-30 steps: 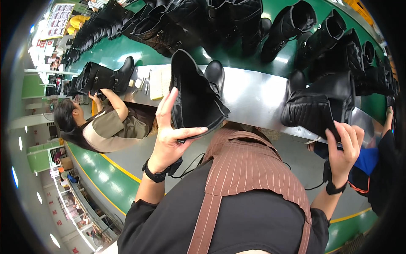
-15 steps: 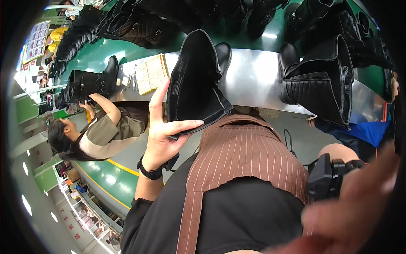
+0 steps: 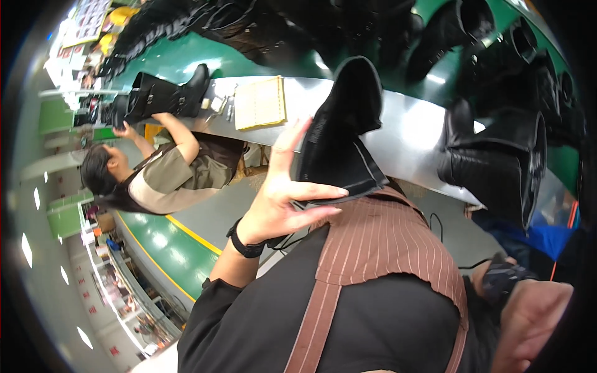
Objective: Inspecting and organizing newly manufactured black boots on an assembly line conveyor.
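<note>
Tall black leather boot (image 3: 341, 140) is grasped by left hand (image 3: 281, 200), opening beside grip, apparently the holding step; right hand (image 3: 533, 318) state can't be told; steadiness likely needed next.

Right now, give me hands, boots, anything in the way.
Left hand holds black boot by its open top. Right hand low, blurred, away from both boots. Second boot at right, overhanging metal bench. Yellow notebook near left hand.

The desk (image 3: 407, 149) looks like smooth, shiny metal, the notebook (image 3: 260, 102) on it matt paper. At the desk's near edge, the boot (image 3: 329, 149) looks dull and cloth-like inside; in front, the apron (image 3: 385, 248) is matt cloth.
</note>
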`<state>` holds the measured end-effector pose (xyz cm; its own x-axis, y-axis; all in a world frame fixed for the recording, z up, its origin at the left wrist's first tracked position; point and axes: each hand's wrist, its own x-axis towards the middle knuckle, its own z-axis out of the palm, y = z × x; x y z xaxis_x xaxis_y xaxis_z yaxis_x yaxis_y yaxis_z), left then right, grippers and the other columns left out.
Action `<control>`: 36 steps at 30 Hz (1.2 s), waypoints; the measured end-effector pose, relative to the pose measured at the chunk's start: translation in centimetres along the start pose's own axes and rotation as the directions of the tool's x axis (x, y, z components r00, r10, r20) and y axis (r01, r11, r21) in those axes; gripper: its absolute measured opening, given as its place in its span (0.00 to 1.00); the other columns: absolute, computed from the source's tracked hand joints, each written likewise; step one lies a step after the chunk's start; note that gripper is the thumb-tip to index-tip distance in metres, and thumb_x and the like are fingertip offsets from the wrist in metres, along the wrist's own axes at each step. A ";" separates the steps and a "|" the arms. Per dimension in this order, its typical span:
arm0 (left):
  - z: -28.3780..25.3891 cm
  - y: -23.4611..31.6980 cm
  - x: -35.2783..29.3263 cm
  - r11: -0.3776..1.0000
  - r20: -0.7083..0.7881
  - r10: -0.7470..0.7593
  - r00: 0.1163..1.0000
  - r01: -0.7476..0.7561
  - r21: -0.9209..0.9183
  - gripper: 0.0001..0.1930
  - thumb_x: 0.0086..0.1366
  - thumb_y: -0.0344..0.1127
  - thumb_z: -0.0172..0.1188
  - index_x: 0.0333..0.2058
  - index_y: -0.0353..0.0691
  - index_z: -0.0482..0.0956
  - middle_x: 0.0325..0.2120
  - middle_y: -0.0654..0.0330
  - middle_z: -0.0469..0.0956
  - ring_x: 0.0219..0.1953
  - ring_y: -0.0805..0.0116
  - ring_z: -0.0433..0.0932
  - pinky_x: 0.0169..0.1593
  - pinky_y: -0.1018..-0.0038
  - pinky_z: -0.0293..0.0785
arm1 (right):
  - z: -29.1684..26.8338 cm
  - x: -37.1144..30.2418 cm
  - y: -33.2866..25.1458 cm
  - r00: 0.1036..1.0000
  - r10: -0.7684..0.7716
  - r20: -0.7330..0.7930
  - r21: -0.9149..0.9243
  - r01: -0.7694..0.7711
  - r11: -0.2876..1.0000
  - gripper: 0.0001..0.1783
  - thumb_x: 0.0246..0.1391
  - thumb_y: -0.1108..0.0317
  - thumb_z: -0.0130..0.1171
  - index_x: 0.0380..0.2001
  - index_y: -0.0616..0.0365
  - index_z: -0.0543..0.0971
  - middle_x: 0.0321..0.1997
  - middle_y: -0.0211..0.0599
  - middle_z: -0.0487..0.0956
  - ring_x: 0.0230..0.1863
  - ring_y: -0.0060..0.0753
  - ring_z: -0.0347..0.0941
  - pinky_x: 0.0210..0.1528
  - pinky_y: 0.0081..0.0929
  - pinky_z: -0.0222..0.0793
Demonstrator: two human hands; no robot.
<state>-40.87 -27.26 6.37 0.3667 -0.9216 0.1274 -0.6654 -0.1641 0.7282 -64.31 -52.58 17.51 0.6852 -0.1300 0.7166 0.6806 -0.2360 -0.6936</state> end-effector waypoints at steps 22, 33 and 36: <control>8.1 -17.7 -7.0 0.485 0.218 -0.702 0.678 0.680 -0.550 0.43 0.52 0.37 0.75 0.64 0.35 0.65 0.62 0.52 0.68 0.65 0.63 0.63 0.69 0.66 0.56 | 7.6 -12.1 34.0 0.280 0.960 0.004 -0.157 -0.948 0.278 0.09 0.51 0.73 0.59 0.36 0.61 0.83 0.32 0.38 0.85 0.35 0.29 0.83 0.40 0.28 0.77; 14.8 -21.9 -2.8 0.613 0.176 -0.726 0.665 0.741 -0.273 0.34 0.56 0.49 0.74 0.56 0.35 0.76 0.54 0.58 0.78 0.55 0.68 0.75 0.61 0.70 0.68 | 12.2 -17.0 40.1 0.318 0.918 0.237 -0.070 -0.937 0.342 0.17 0.58 0.63 0.66 0.26 0.63 0.74 0.23 0.33 0.78 0.24 0.21 0.77 0.31 0.23 0.75; 15.0 -21.5 -2.6 0.290 0.241 -0.729 0.641 0.608 -0.739 0.31 0.58 0.46 0.73 0.55 0.35 0.77 0.54 0.58 0.79 0.54 0.68 0.75 0.60 0.71 0.69 | 11.6 -16.4 40.1 0.299 0.901 0.314 -0.078 -0.938 0.339 0.15 0.61 0.61 0.63 0.29 0.64 0.80 0.22 0.32 0.79 0.24 0.18 0.76 0.31 0.21 0.73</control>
<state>-37.27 -26.62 -19.68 0.5630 -0.5558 -0.6117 0.5108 -0.3478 0.7862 -45.27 -48.75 -22.91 0.8997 0.0504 -0.4336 -0.4323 -0.0336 -0.9011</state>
